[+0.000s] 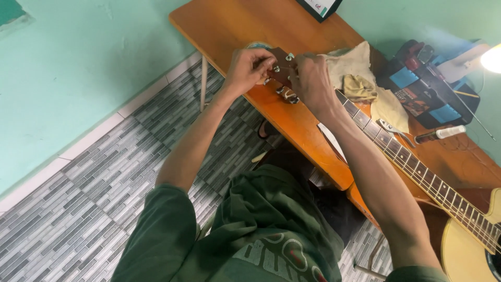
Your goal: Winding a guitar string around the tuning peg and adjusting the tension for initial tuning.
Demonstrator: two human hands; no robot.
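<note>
An acoustic guitar lies across an orange wooden table (245, 23), its dark fretboard (417, 169) running down to the pale body (464, 256) at bottom right. The brown headstock (282, 68) with metal tuning pegs sits near the table's front edge. My left hand (249, 69) pinches a tuning peg on the headstock's left side, fingers closed on it. My right hand (312, 83) wraps over the headstock and the top of the neck, hiding part of it.
A crumpled beige cloth (365, 83) lies beside the neck. Pliers (394, 130) and a small bottle (441, 134) rest by the fretboard. A dark box with blue packets (425, 89) stands at the right. A lit lamp (490, 57) shines at far right. Grey tiled floor (104, 183) below.
</note>
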